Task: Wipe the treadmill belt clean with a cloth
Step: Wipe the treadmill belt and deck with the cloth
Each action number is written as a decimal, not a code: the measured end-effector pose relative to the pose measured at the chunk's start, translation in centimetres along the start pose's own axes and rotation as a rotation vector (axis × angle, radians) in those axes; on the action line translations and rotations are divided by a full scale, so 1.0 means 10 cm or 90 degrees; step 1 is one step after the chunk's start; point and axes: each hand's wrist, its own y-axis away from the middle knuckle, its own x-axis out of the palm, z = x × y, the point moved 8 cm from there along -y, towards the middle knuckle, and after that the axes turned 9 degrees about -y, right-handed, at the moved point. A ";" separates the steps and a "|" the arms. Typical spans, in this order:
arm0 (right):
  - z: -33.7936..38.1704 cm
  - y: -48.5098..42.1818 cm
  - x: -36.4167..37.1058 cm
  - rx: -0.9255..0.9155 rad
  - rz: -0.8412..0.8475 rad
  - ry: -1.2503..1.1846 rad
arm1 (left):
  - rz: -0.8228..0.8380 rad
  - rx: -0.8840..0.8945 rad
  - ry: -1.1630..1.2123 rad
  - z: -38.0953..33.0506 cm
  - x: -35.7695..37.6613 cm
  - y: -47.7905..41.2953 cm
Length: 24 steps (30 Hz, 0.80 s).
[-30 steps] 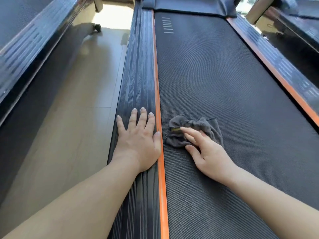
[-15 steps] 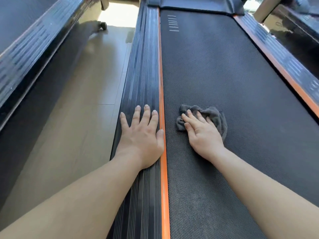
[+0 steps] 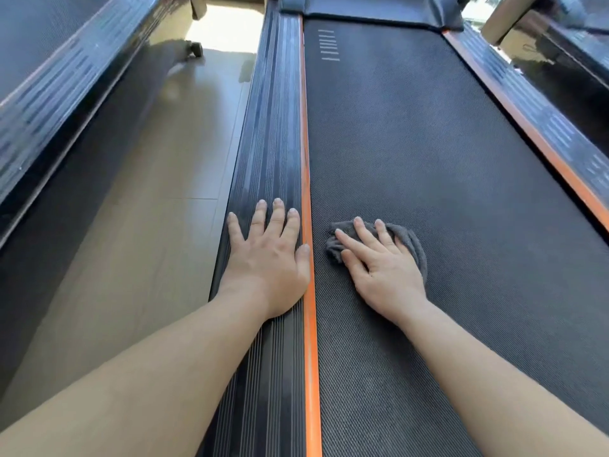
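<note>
Head view: black textured belt (image 3: 428,153), ribbed side rail (image 3: 273,127), glossy floor (image 3: 171,166).

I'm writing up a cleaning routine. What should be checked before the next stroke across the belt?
1. Right hand pressing flat on the cloth: ok.
2. Cloth lying on the treadmill belt: ok.
3. Cloth spread out: not ok, it is bunched.
4. Left hand braced on the ribbed side rail, off the belt: ok.
5. Belt stopped: cannot tell.
</note>
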 end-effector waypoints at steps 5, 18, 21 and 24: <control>0.32 0.73 0.04 -0.220 0.083 -0.122 | -0.012 -0.001 0.002 0.01 0.01 0.00; 0.41 0.84 0.07 -0.230 0.099 -0.142 | -0.012 0.001 -0.005 0.00 0.02 -0.02; 0.44 1.23 0.02 -0.382 0.187 -0.053 | -0.010 0.002 -0.009 0.01 0.02 -0.01; -0.02 0.71 -0.18 -0.213 0.060 -0.006 | -0.005 0.004 -0.003 0.00 0.02 -0.01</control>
